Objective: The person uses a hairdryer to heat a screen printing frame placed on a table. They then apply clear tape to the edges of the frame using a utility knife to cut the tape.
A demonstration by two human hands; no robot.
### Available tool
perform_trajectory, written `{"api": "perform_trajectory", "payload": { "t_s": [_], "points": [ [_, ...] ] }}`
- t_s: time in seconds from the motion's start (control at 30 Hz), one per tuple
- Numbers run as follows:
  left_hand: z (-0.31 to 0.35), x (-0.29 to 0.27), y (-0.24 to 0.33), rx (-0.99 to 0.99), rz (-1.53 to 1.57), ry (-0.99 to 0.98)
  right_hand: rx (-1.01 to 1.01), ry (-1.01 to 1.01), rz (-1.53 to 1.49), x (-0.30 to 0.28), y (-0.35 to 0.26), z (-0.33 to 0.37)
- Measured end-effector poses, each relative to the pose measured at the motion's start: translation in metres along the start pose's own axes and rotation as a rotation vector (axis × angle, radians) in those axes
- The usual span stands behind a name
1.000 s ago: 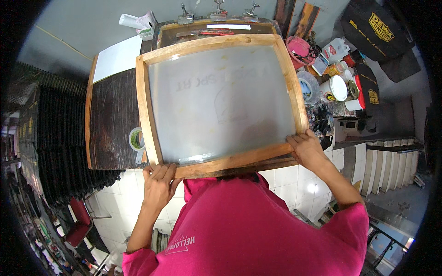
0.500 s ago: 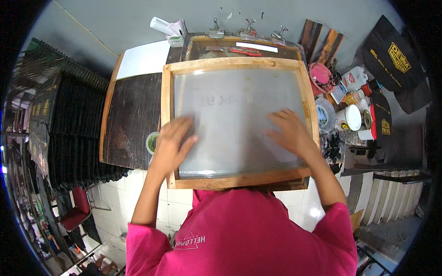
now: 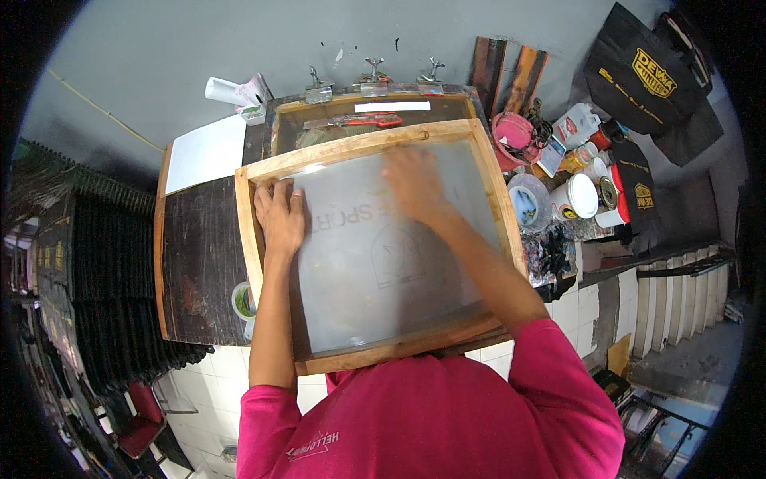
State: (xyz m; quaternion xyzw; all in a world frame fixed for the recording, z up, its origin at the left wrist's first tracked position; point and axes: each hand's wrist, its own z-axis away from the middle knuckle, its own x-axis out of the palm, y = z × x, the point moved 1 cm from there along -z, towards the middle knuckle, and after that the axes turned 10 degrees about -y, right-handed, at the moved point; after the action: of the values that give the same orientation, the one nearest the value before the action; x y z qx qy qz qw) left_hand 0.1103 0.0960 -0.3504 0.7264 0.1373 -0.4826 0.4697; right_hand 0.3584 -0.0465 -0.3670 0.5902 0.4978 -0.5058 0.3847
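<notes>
A wooden-framed screen-printing screen (image 3: 431,319) with pale grey mesh lies in front of me, slightly turned. Faint dark lettering and a rounded emblem show on or through its mesh. My left hand (image 3: 279,215) rests on the mesh beside the left frame bar, its fingers a little bent and apart, holding nothing. Over the upper middle of the mesh is my right hand (image 3: 416,185), blurred by motion, its fingers stretched forward and nothing visible in it. Whether it touches the mesh, I cannot tell.
Behind the screen, clamps (image 3: 373,72) line the back of a wooden frame with a red-handled tool (image 3: 367,120). White paper (image 3: 206,156) and a cup of green stuff (image 3: 242,299) are at left. Pots, a white tub (image 3: 578,196) and a pink bucket (image 3: 515,132) crowd the right.
My right hand has moved from the right side toward the mesh's upper middle. My left hand has shifted up along the left bar. The view has turned, and the screen appears tilted.
</notes>
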Motion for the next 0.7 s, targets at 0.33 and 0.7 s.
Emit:
{"api": "perform_trajectory", "payload": {
  "t_s": [0.33,0.7],
  "points": [
    [-0.006,-0.009,0.009,-0.072,0.048,-0.089,0.366,-0.085,0.152,-0.025,0.069,0.03],
    [-0.03,-0.033,0.013,0.295,-0.263,0.139,-0.057,0.158,-0.37,-0.004,0.007,0.013]
  ]
}}
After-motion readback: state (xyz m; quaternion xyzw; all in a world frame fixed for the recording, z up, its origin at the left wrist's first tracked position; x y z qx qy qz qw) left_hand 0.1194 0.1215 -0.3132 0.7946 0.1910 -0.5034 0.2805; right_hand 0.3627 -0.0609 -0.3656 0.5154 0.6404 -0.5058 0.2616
